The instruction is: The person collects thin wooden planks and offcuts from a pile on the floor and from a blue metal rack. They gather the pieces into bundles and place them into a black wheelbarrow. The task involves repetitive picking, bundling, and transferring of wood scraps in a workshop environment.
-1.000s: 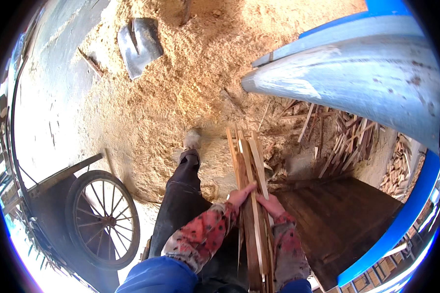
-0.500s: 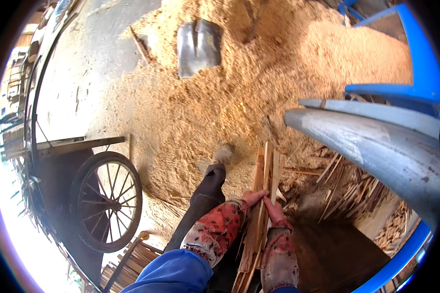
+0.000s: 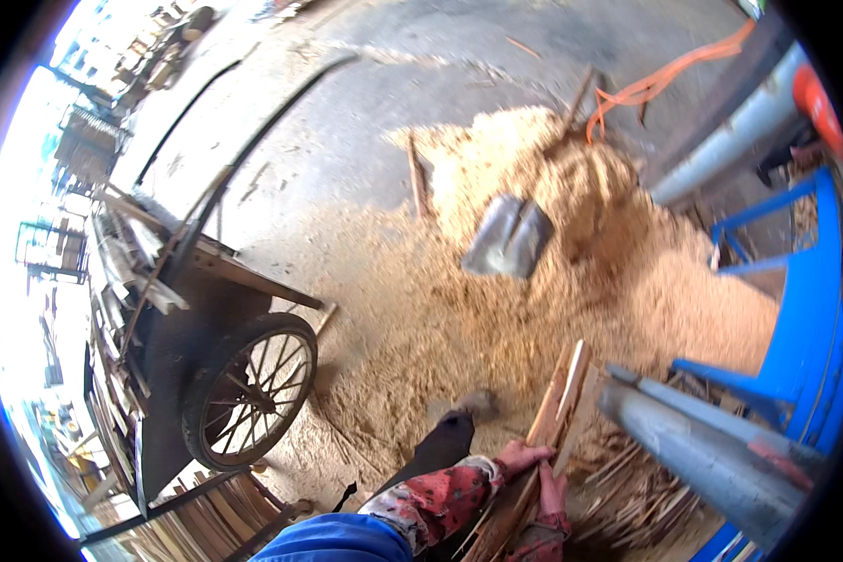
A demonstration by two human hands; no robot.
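Note:
A bundle of long, rough wooden strips (image 3: 553, 412) runs away from my body, its far ends over the sawdust. My left hand (image 3: 523, 456) is closed around the bundle from the left side. Close beside it, a little nearer to me, my right hand (image 3: 553, 489) grips the same strips from the right. Red patterned, stained sleeves cover both forearms. The near ends of the strips are partly hidden by my arms.
A wood-laden cart (image 3: 164, 398) with a spoked wheel (image 3: 264, 406) stands at left. Ahead, a shovel blade (image 3: 509, 236) lies on the sawdust pile (image 3: 618, 272). A grey metal beam (image 3: 693, 450) and blue frame (image 3: 810, 309) are at right, near loose wood scraps (image 3: 637, 501).
The view has swung up and to the left, bringing more of the cart and the grey floor into sight. Both hands keep hold of the wooden strips.

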